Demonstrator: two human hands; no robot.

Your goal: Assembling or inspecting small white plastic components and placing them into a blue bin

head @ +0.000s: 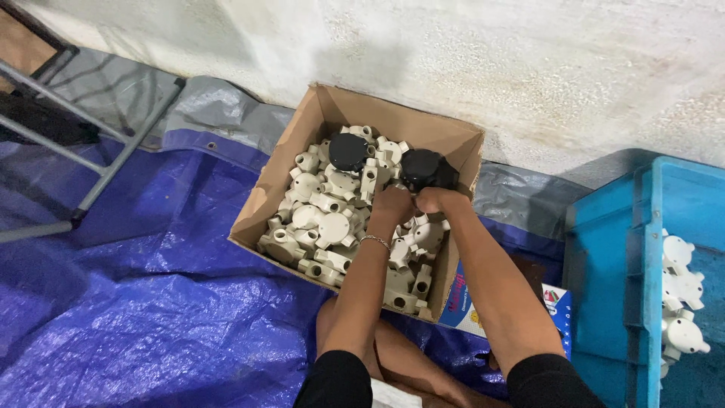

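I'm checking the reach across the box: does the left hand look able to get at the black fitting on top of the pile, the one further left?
Probably yes. The left hand is already inside the cardboard box, and the black fitting lies uncovered on the cream fittings just beyond it, with nothing between.

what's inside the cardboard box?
The cardboard box holds a heap of cream round plastic conduit fittings and two black ones. Both hands, left hand and right hand, reach in. Lower layers and the box bottom are covered.
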